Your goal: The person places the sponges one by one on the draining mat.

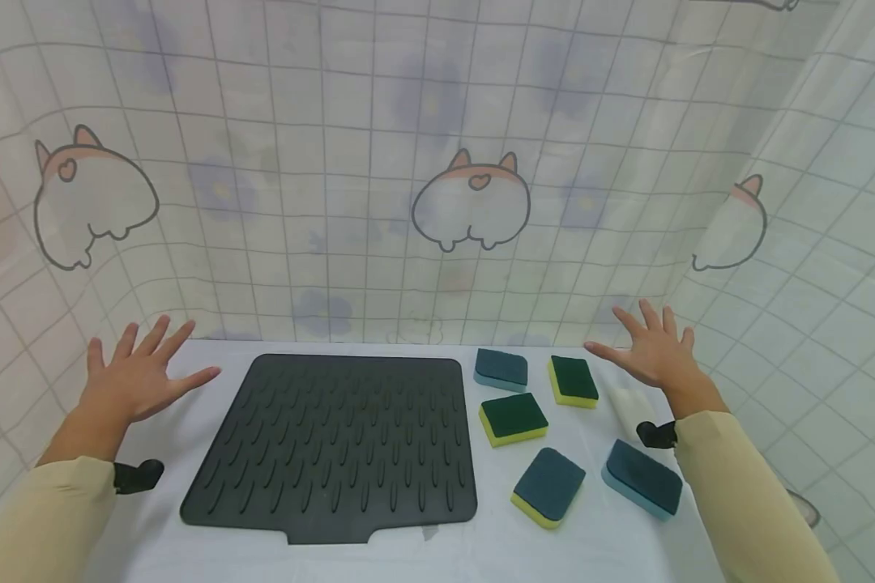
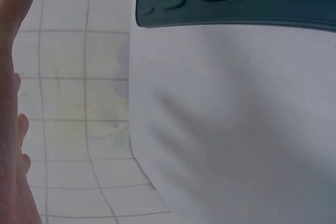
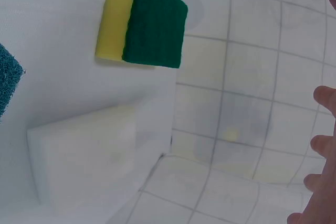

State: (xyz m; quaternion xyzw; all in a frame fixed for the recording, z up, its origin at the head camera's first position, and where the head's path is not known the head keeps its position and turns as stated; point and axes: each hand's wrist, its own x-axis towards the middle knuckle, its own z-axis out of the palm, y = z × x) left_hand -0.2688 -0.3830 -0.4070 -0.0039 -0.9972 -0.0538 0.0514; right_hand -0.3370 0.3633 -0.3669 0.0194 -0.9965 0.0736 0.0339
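Note:
My left hand (image 1: 133, 380) is raised with its fingers spread, left of a dark ribbed mat (image 1: 335, 445). Fingers spread too, my right hand (image 1: 656, 352) hovers over the table's far right side and holds nothing. Nearest to it are a green-and-yellow sponge (image 1: 574, 380) and a white sponge-like block (image 3: 84, 161), which the right arm partly covers in the head view. Between mat and right arm lie another green-and-yellow sponge (image 1: 514, 419), a blue sponge (image 1: 501, 369), a blue-and-yellow sponge (image 1: 550, 486) and a second blue sponge (image 1: 642, 478).
The white table (image 1: 437, 559) carries the mat and sponges. A gridded curtain (image 1: 364, 291) with cartoon animal prints hangs along the back and both sides. Each wrist wears a black camera strap (image 1: 138, 476).

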